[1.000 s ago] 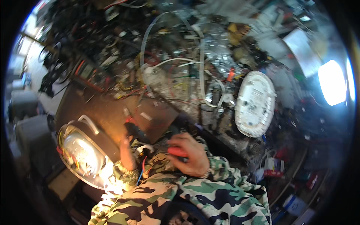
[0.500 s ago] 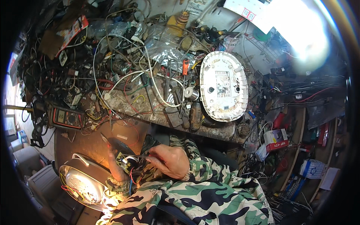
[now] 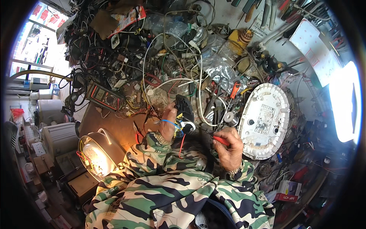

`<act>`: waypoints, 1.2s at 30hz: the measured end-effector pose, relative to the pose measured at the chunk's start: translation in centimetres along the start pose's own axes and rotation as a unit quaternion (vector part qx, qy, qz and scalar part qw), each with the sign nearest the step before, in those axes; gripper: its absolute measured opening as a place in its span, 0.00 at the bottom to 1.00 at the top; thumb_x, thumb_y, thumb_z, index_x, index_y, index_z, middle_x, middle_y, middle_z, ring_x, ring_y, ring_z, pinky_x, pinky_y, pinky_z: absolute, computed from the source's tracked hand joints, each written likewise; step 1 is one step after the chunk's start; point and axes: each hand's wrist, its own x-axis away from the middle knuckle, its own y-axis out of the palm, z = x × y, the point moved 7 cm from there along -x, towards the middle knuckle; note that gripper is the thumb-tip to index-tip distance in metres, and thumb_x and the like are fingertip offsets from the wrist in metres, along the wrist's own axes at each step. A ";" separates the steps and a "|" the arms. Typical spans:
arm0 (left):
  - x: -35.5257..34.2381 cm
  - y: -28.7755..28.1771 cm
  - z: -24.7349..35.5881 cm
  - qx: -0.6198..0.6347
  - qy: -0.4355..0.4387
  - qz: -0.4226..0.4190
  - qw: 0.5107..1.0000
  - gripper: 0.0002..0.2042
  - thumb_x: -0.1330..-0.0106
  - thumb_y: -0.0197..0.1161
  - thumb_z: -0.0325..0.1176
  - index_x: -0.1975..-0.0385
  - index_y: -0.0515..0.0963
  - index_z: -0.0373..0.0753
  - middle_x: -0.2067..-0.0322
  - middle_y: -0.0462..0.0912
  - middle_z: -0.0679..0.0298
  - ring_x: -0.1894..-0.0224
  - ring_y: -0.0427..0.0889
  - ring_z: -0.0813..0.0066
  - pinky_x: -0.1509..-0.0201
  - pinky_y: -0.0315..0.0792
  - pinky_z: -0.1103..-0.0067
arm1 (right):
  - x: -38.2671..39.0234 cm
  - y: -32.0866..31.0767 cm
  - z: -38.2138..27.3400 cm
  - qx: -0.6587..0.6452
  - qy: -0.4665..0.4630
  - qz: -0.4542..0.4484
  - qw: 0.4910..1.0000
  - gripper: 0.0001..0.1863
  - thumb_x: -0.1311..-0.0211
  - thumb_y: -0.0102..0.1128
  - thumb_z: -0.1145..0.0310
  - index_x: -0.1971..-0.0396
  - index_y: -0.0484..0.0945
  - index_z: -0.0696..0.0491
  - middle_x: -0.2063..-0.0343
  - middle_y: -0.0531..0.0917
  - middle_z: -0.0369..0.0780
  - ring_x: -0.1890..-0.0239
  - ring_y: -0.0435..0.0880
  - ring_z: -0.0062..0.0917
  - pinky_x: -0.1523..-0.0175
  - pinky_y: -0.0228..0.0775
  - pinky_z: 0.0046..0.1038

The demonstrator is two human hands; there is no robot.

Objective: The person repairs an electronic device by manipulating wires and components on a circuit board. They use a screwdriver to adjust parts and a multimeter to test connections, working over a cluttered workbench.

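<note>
My left hand [image 3: 167, 124] grips a black plastic part [image 3: 182, 107] that carries a small board with blue, white and red wires [image 3: 184, 134]. My right hand [image 3: 230, 152] is closed on a red-handled tool [image 3: 222, 140], its dark tip pointing toward the part in my left hand, with a space between them. Red-handled pliers [image 3: 138, 137] lie just left of my left hand. At lower left sits an oval metal housing [image 3: 116, 152] with a bright glowing inside and coloured wires. A white oval plastic shell [image 3: 267, 97] lies right of my right hand, beside a spool [image 3: 231, 118].
Tangled cables and parts [image 3: 114, 61] cover the bench's back. A multimeter [image 3: 103, 95] lies at its left end, above a brown board [image 3: 103, 120]. Grey appliances and boxes [image 3: 57, 139] crowd the left; a bright light [image 3: 343, 103] and a cluttered shelf [image 3: 289, 191] are at right.
The view has shifted. Both hands have risen away from my lap, the left lifting the black part higher. My right hand has drawn rightward from it, and the red-handled tool shows again.
</note>
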 end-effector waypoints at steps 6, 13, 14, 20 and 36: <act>-2.5 3.7 4.9 0.020 0.070 -0.064 0.995 0.30 0.25 0.44 0.55 0.38 0.68 0.34 0.45 0.75 0.53 0.43 0.72 0.61 0.38 0.63 0.68 | -0.5 -2.5 1.0 -0.040 0.035 0.061 0.997 0.12 0.50 0.66 0.83 0.63 0.82 0.57 0.67 0.78 0.40 0.63 0.78 0.27 0.55 0.70 0.25; -3.1 4.1 5.0 0.034 0.098 -0.055 0.993 0.28 0.25 0.43 0.54 0.40 0.69 0.36 0.52 0.77 0.57 0.52 0.73 0.67 0.46 0.66 0.70 | 2.0 -2.4 5.5 -0.422 0.205 0.171 0.866 0.14 0.32 0.57 0.69 0.51 0.74 0.61 0.67 0.82 0.43 0.74 0.81 0.26 0.68 0.76 0.27; -2.9 4.1 5.3 0.026 0.105 -0.058 0.992 0.28 0.25 0.44 0.54 0.39 0.68 0.36 0.55 0.76 0.59 0.55 0.72 0.69 0.49 0.66 0.70 | 2.1 -1.7 6.1 -0.556 0.223 0.177 0.781 0.16 0.30 0.55 0.66 0.50 0.73 0.61 0.66 0.83 0.45 0.74 0.83 0.29 0.69 0.77 0.28; -2.2 4.7 6.2 -0.002 0.145 -0.085 0.986 0.28 0.25 0.45 0.56 0.37 0.65 0.39 0.63 0.74 0.62 0.64 0.69 0.74 0.59 0.67 0.69 | 0.4 3.0 3.7 -0.456 0.198 0.047 0.867 0.15 0.43 0.59 0.76 0.55 0.75 0.61 0.73 0.81 0.40 0.74 0.81 0.28 0.65 0.76 0.28; 0.9 9.8 9.0 -0.052 0.206 -0.162 0.964 0.27 0.26 0.45 0.43 0.38 0.58 0.26 0.52 0.74 0.48 0.53 0.75 0.64 0.49 0.70 0.72 | -3.7 1.8 3.0 0.063 0.109 0.033 0.991 0.12 0.46 0.61 0.67 0.64 0.85 0.55 0.81 0.81 0.51 0.73 0.85 0.45 0.67 0.77 0.40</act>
